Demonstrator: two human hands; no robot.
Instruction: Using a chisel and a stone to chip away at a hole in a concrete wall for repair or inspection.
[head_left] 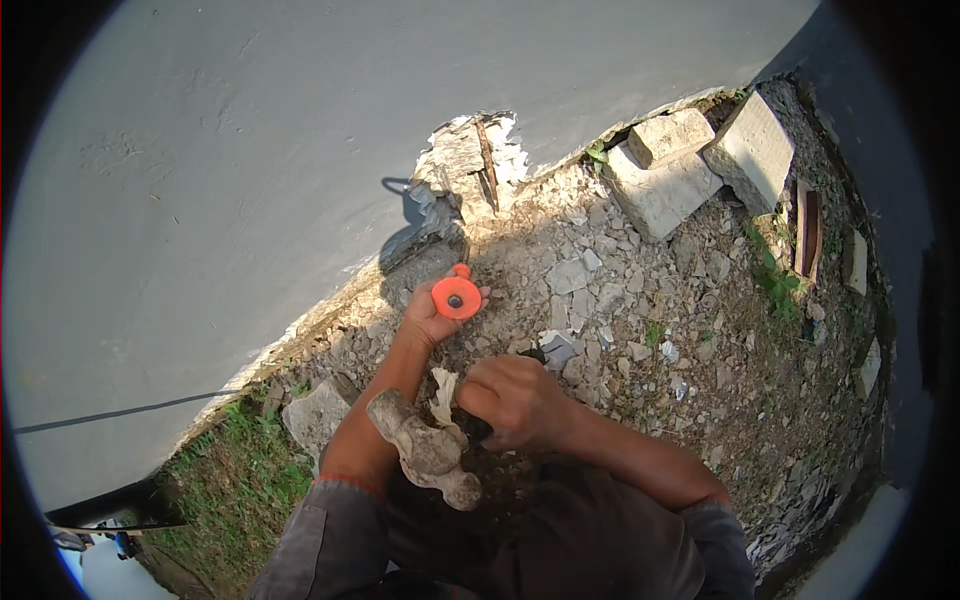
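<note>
My left hand [425,322] grips a chisel with a round orange hand guard [457,297], its tip pointing toward the foot of the grey wall [250,150]. Just above it the wall's plaster is broken away in a jagged patch [470,165] where a rusty bar shows. My right hand [515,400] is closed on the handle of a hammer whose mortar-crusted head [425,450] hangs low, close to my left forearm. A scrap of whitish wrap [443,390] sticks out by the handle.
Broken plaster and stone rubble [620,300] cover the ground along the wall. Large concrete blocks [665,170] lie at the upper right. Grass [235,470] grows at the lower left, and a thin black cable [120,411] runs across the wall.
</note>
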